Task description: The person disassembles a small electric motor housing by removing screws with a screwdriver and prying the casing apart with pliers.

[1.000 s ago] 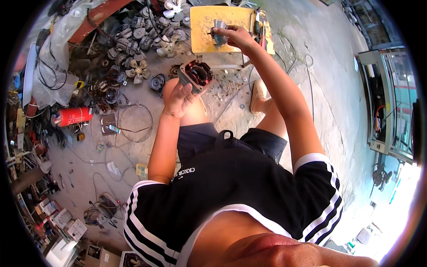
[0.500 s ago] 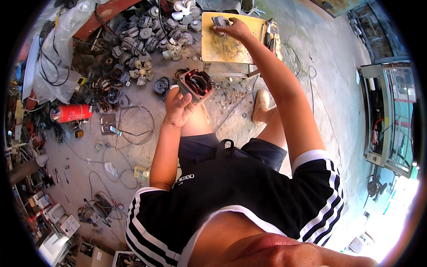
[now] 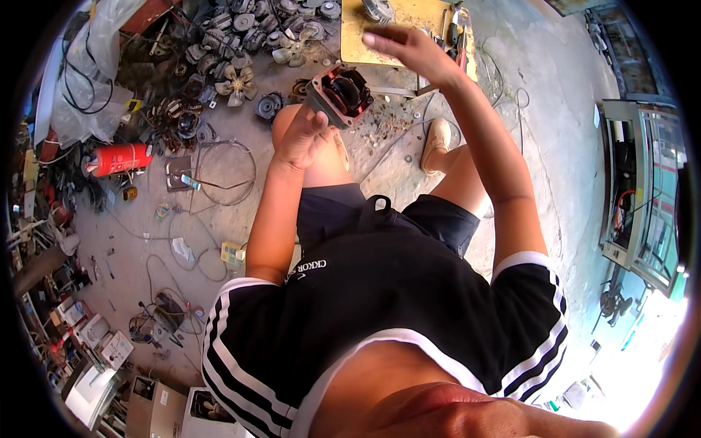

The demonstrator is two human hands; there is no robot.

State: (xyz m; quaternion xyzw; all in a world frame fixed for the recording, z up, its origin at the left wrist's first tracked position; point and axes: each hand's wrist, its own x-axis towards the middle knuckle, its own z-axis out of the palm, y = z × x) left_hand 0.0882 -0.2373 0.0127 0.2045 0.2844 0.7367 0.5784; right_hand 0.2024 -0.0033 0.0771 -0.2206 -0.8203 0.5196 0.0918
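In my left hand point(image 3: 305, 142) is a square grey motor housing point(image 3: 340, 96), tilted so that its dark hollow and the red-brown copper windings inside show. My fingers are closed round its lower side. Over the near part of a small yellow table point(image 3: 359, 45) hovers my right hand point(image 3: 412, 52), its fingers stretched out and nothing in them. A round grey metal motor part point(image 3: 379, 10) lies at the table's far edge, apart from that hand. Hand tools with dark handles point(image 3: 453, 35) lie along the table's right side.
A heap of old motors point(image 3: 241, 36) fills the floor at the far left, with fan blades point(image 3: 236, 85) among them. A red cylinder point(image 3: 120, 158) lies further left, near a loop of cable point(image 3: 226, 175). At the right stands a glass-fronted cabinet point(image 3: 642, 193).
My right hand has let go of the round motor part and drawn back toward me. The housing in my left hand has moved up and right, and the whole view has shifted slightly.
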